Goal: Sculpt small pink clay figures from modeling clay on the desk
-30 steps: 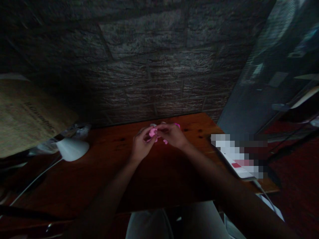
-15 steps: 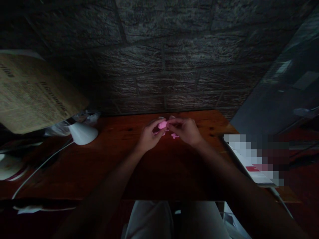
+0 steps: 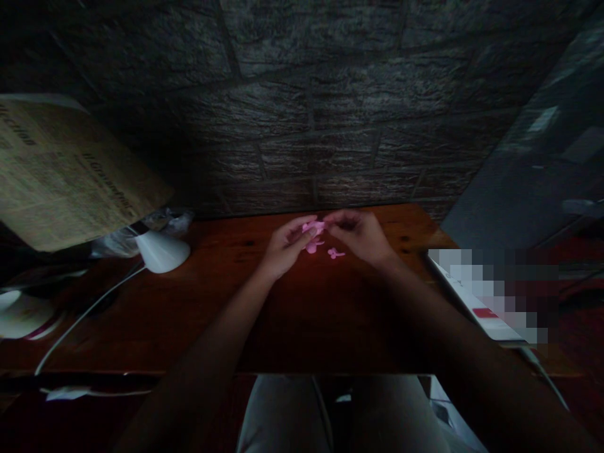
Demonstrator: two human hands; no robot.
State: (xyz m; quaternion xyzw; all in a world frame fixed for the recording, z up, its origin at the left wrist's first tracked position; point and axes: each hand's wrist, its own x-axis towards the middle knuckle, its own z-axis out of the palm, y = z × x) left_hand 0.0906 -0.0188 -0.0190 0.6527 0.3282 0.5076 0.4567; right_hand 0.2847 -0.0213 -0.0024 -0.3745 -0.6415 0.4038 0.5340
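Observation:
Near the far side of the wooden table, my left hand (image 3: 287, 246) is closed on a small pink piece (image 3: 313, 226), thumb in front and fingers behind. Its exact kind is too small and dim to tell. Just to its right, my right hand (image 3: 358, 234) is closed in a pinch, fingertips at the piece's right end. Whether something tiny sits between those fingertips is hidden. Below the hands lies another pink piece (image 3: 312, 248), partly covered by my left thumb. A small pink part with rounded lobes and a thin stem (image 3: 333, 253) rests on the tabletop under my right hand.
A dark brick wall (image 3: 330, 126) stands behind the wooden table (image 3: 212, 314). At left are a lamp with a newsprint-patterned shade (image 3: 70, 170) and white base (image 3: 164, 250), its cable, and a white cup (image 3: 23, 314). A partly blurred-out white device (image 3: 500, 327) lies at right.
My right hand has shifted slightly right from the pink piece, and the piece in my left hand is turned. More of the stemmed pink part shows on the table. The view has moved a little.

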